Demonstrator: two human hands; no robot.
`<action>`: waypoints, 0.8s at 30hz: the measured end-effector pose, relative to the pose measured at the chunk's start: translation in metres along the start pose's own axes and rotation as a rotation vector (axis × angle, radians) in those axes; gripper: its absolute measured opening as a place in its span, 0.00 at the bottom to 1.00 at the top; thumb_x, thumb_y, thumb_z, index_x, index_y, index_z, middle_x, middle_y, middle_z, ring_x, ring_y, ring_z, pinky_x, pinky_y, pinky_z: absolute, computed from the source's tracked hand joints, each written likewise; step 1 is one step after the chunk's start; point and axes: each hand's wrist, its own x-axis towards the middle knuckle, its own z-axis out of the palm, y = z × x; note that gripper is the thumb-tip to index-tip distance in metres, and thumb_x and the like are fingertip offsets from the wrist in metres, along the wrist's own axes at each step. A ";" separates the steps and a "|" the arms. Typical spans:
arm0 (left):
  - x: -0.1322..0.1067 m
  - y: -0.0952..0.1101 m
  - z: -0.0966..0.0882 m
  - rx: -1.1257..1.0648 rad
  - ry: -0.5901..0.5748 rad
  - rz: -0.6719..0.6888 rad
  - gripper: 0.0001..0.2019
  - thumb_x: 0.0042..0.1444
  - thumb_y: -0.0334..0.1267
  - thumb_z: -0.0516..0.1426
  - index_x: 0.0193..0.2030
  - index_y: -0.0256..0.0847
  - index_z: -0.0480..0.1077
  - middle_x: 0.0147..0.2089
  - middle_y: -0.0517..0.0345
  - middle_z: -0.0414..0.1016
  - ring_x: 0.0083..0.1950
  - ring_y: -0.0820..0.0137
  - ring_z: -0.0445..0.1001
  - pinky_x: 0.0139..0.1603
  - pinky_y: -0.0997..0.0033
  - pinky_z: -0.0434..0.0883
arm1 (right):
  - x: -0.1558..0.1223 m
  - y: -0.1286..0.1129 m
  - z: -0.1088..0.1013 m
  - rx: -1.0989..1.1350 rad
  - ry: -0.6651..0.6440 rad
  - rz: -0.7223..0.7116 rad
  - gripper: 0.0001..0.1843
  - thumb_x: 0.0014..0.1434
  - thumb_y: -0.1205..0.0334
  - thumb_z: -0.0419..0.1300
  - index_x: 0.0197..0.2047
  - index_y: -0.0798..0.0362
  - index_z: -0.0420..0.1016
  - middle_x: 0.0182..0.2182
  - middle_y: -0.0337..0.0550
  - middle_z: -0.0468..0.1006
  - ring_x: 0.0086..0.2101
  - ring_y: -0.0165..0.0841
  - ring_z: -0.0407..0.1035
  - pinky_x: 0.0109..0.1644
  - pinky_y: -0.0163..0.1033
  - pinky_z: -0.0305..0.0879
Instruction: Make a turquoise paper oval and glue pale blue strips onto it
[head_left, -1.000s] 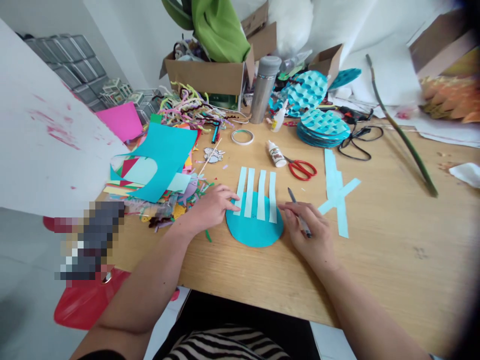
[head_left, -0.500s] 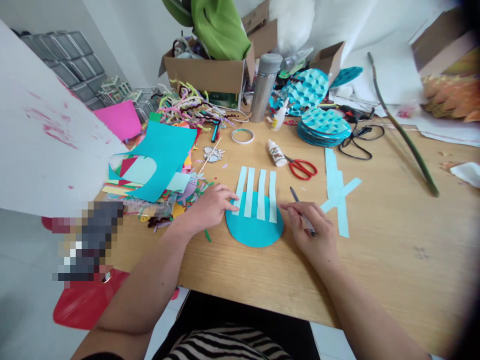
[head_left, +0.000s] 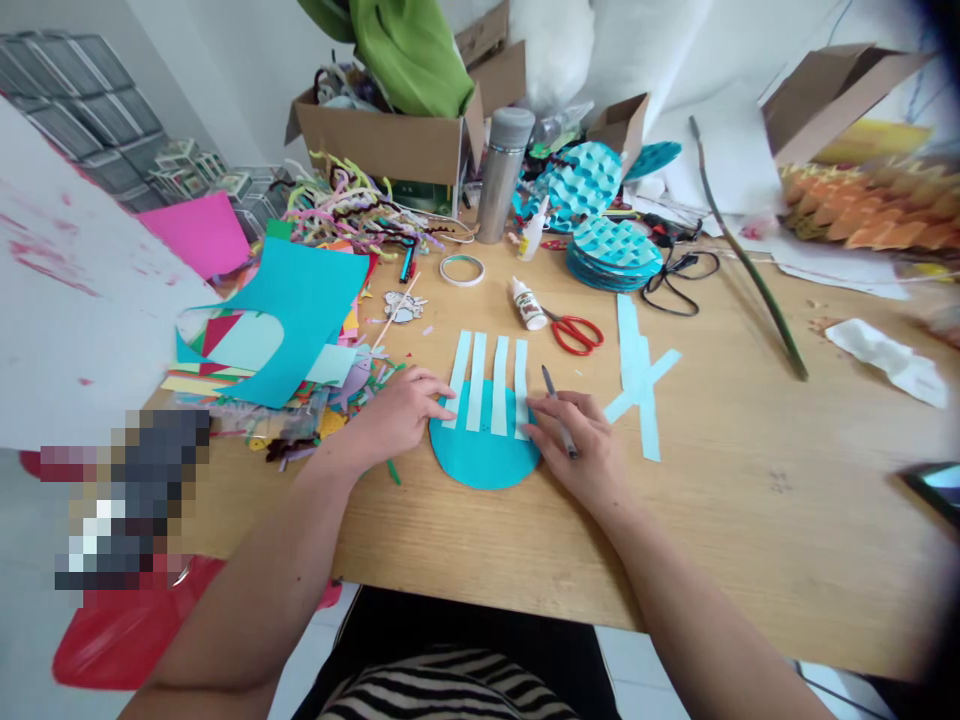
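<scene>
A blue paper circle [head_left: 485, 465] lies on the table in front of me, with several pale blue paper strips [head_left: 498, 385] side by side across its upper half, their top ends sticking out past its edge. My left hand [head_left: 401, 410] rests at the circle's left side, fingertips on the leftmost strip. On the other side, my right hand [head_left: 577, 445] holds a grey pen [head_left: 550, 382], its fingers closed round it and touching the rightmost strip at the circle's edge. Loose pale blue strips [head_left: 636, 365] overlap on the table to the right of that hand.
Beyond the circle are red-handled scissors [head_left: 577, 334], a white glue bottle [head_left: 529, 305] and a tape roll [head_left: 462, 270]. A steel flask [head_left: 504, 175] stands behind. Blue paper [head_left: 315, 300] and scraps lie left. A long green stick [head_left: 750, 260] lies right, near crumpled tissue [head_left: 889, 360].
My right hand has moved left with the pen, from beside the circle to the rightmost strip. The left hand stays at the leftmost strip. The whole view has shifted to the right.
</scene>
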 end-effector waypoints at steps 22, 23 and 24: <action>-0.002 0.002 -0.001 0.009 -0.011 -0.030 0.21 0.55 0.19 0.52 0.41 0.47 0.80 0.52 0.57 0.79 0.54 0.63 0.70 0.58 0.54 0.67 | 0.003 -0.022 -0.009 0.280 0.258 0.089 0.22 0.69 0.64 0.49 0.64 0.44 0.64 0.42 0.45 0.80 0.45 0.40 0.74 0.54 0.57 0.67; -0.002 0.002 -0.001 0.005 -0.008 -0.030 0.20 0.55 0.19 0.53 0.41 0.47 0.80 0.51 0.57 0.79 0.54 0.64 0.70 0.58 0.55 0.67 | 0.005 -0.026 -0.011 0.357 0.304 0.129 0.21 0.70 0.61 0.49 0.64 0.44 0.65 0.39 0.44 0.80 0.42 0.39 0.75 0.53 0.57 0.67; -0.002 0.002 -0.001 0.001 -0.006 -0.032 0.20 0.55 0.20 0.53 0.41 0.47 0.80 0.51 0.57 0.79 0.54 0.64 0.70 0.57 0.55 0.67 | 0.008 -0.031 -0.013 0.440 0.329 0.177 0.19 0.70 0.59 0.48 0.61 0.45 0.68 0.37 0.43 0.80 0.38 0.37 0.76 0.50 0.55 0.69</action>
